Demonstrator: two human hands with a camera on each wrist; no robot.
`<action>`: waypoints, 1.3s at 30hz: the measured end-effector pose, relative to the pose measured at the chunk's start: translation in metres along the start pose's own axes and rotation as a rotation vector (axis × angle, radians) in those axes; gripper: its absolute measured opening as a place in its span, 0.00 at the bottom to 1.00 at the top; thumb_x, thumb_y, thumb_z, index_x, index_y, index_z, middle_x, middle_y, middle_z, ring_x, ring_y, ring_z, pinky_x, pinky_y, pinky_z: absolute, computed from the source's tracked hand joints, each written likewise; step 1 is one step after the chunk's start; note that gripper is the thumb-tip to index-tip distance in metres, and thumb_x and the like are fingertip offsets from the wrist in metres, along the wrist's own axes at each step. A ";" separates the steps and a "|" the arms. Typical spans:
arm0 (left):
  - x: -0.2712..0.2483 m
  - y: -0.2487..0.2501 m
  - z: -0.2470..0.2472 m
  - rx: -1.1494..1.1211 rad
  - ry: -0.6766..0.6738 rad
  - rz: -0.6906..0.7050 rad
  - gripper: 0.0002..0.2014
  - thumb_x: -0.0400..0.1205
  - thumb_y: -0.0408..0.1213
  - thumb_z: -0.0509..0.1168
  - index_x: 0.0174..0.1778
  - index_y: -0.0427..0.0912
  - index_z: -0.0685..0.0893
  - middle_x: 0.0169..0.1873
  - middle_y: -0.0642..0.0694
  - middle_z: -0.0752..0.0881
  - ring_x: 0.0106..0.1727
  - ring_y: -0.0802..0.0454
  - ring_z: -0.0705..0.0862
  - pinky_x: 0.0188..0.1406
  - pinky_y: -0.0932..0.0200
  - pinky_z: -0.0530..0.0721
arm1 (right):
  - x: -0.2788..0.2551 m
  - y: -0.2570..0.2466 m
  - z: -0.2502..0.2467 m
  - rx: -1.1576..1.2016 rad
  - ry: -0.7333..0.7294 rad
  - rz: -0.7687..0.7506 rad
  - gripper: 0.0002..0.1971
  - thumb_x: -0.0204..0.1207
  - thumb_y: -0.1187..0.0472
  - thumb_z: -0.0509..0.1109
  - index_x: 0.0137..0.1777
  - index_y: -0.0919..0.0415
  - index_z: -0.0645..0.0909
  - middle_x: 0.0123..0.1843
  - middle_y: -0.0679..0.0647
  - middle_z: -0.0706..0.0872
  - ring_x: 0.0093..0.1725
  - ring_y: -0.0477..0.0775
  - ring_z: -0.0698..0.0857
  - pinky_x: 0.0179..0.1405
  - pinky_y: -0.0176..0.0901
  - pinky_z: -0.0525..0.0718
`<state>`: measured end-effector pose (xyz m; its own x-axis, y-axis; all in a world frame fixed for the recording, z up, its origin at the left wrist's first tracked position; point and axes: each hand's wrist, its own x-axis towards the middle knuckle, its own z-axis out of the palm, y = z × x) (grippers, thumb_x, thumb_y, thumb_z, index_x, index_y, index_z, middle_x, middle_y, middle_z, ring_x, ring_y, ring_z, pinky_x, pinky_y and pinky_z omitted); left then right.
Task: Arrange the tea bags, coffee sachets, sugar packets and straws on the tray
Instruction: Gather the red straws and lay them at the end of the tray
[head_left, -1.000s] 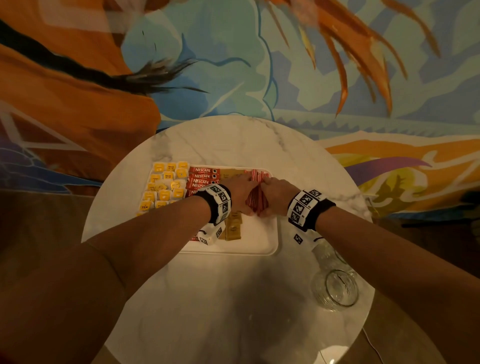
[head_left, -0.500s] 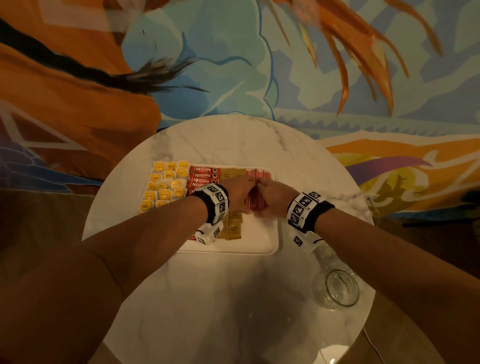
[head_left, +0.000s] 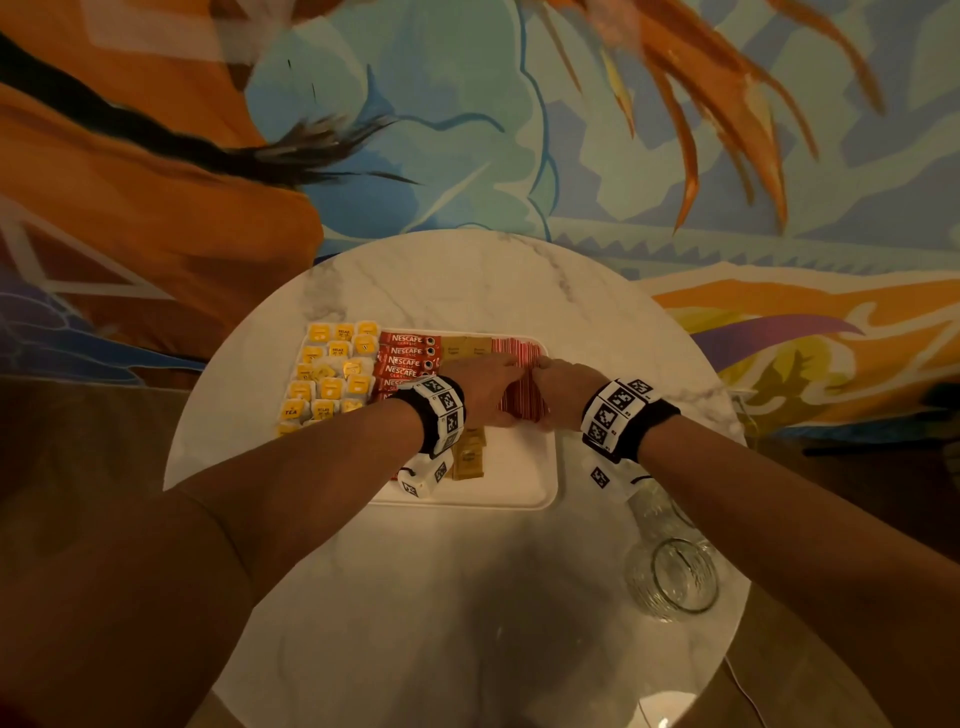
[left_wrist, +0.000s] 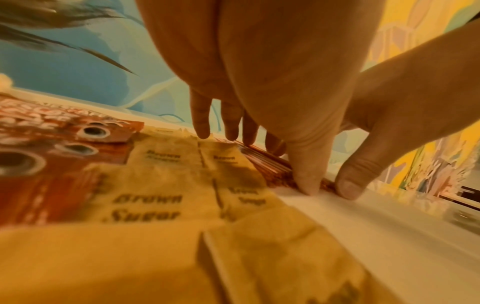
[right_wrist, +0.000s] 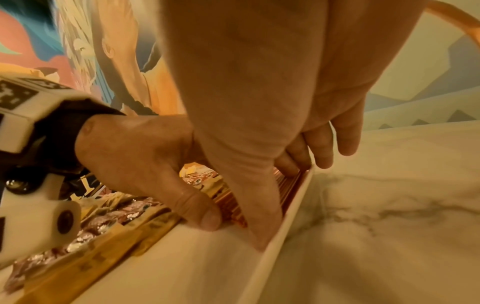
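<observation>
The white tray (head_left: 524, 467) holds yellow tea bags (head_left: 332, 374) at the left, then red coffee sachets (head_left: 408, 358), then brown sugar packets (head_left: 467, 345). Red striped straws (head_left: 522, 384) lie along its right side. My left hand (head_left: 483, 389) and right hand (head_left: 561, 384) flank the straw bundle and touch it. In the left wrist view my left hand (left_wrist: 272, 82) lays straight fingers over the straws (left_wrist: 270, 164), its thumb at their near end. In the right wrist view my right hand (right_wrist: 259, 102) lies between the straws (right_wrist: 231, 207) and the tray wall (right_wrist: 280, 236).
The tray sits on a round marble table (head_left: 467, 597). A clear glass jar (head_left: 675, 577) stands near the table's right edge, below my right wrist. More sugar packets (head_left: 467, 457) lie in the tray's middle, by my left wrist. A painted wall rises behind the table.
The gathered straw bundle has gone down flat against the tray's right side. Both hands have moved slightly farther along it and stay in contact.
</observation>
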<state>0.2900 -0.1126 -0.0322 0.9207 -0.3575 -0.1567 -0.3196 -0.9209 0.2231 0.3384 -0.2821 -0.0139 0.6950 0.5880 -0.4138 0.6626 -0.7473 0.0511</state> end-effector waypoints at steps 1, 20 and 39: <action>0.001 0.001 -0.001 -0.003 -0.005 0.002 0.33 0.76 0.61 0.71 0.73 0.46 0.79 0.71 0.47 0.80 0.68 0.45 0.80 0.65 0.47 0.83 | -0.001 0.000 0.000 0.005 -0.003 0.009 0.31 0.69 0.45 0.80 0.68 0.58 0.78 0.63 0.56 0.82 0.56 0.59 0.86 0.55 0.52 0.87; -0.007 -0.001 -0.007 -0.001 -0.045 -0.024 0.32 0.78 0.59 0.71 0.74 0.44 0.77 0.71 0.46 0.81 0.69 0.45 0.81 0.67 0.47 0.82 | -0.009 -0.007 0.004 -0.038 0.095 -0.117 0.33 0.80 0.36 0.66 0.75 0.61 0.73 0.70 0.58 0.79 0.64 0.62 0.82 0.62 0.56 0.83; -0.022 -0.003 -0.021 -0.024 -0.016 -0.071 0.33 0.79 0.59 0.70 0.77 0.45 0.77 0.75 0.45 0.79 0.73 0.44 0.78 0.73 0.44 0.77 | -0.013 -0.011 -0.007 0.151 0.089 -0.021 0.24 0.73 0.41 0.72 0.66 0.52 0.79 0.59 0.53 0.83 0.51 0.58 0.87 0.51 0.54 0.89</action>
<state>0.2758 -0.0987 -0.0095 0.9370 -0.2942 -0.1882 -0.2480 -0.9400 0.2344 0.3235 -0.2795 -0.0027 0.7081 0.6240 -0.3304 0.6322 -0.7687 -0.0969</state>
